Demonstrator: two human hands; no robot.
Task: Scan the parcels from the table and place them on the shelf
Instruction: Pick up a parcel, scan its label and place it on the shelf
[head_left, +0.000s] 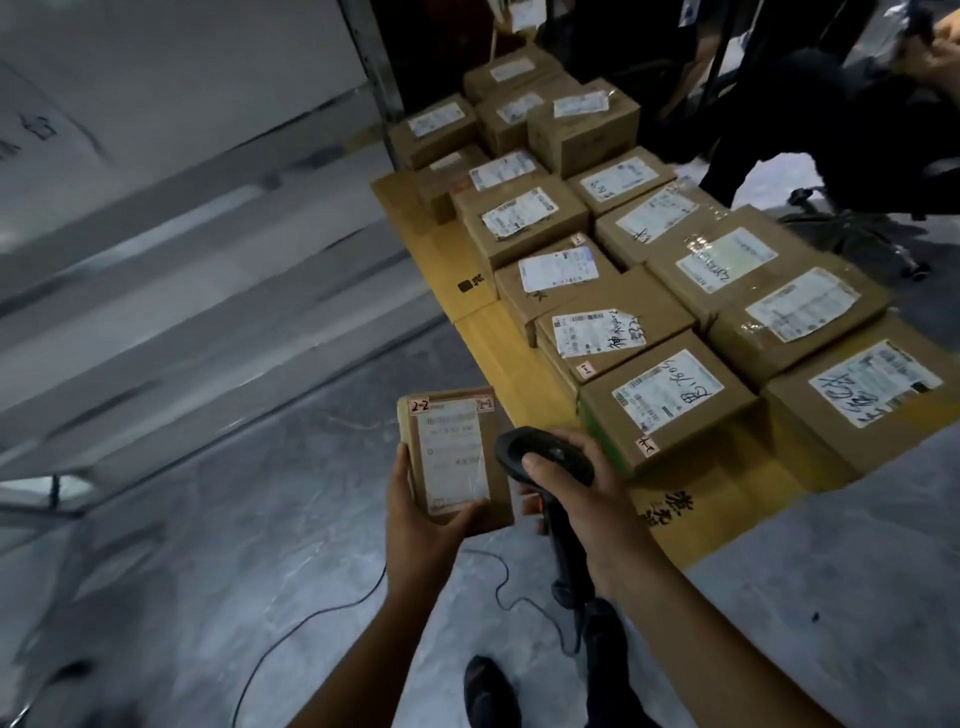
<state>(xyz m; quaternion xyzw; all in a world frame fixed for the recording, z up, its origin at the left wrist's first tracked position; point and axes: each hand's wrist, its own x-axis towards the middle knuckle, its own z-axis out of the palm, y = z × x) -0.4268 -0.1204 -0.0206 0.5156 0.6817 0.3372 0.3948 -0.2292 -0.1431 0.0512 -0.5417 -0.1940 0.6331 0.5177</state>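
Observation:
My left hand (423, 525) grips a small flat cardboard parcel (454, 457) from below, its white label facing up, with small tags at the top corners. Just to its right, my right hand (582, 493) grips a black handheld barcode scanner (540, 452), whose head points at the parcel. Both are held over the floor, left of the table. Several brown parcels with white labels (665, 400) cover the yellow table (498, 343). No shelf can be made out.
The scanner's black cable (322, 613) trails across the grey floor (234, 519). My shoe (488, 691) shows at the bottom. A person in dark clothes (831, 130) and a chair base (883, 234) stand behind the table at the upper right. A pale wall (156, 104) runs on the left.

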